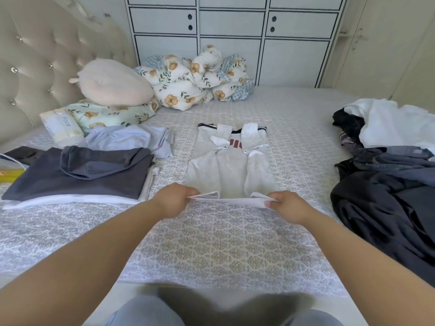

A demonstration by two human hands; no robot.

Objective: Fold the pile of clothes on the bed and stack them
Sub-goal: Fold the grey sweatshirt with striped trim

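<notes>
A light grey T-shirt lies flat in the middle of the bed with both sides and its white sleeves folded inward. My left hand pinches the near left corner of its hem, which is raised a little off the bed. My right hand pinches the near right corner. On the left lies a stack of folded clothes, dark grey on top of white, with a pale blue garment behind it. A heap of unfolded dark, denim and white clothes sits at the right.
The patterned bedspread stretches bare between me and the shirt. A pink pillow, a floral quilt bundle and a wipes pack sit at the far left. A tufted headboard and cabinets lie behind.
</notes>
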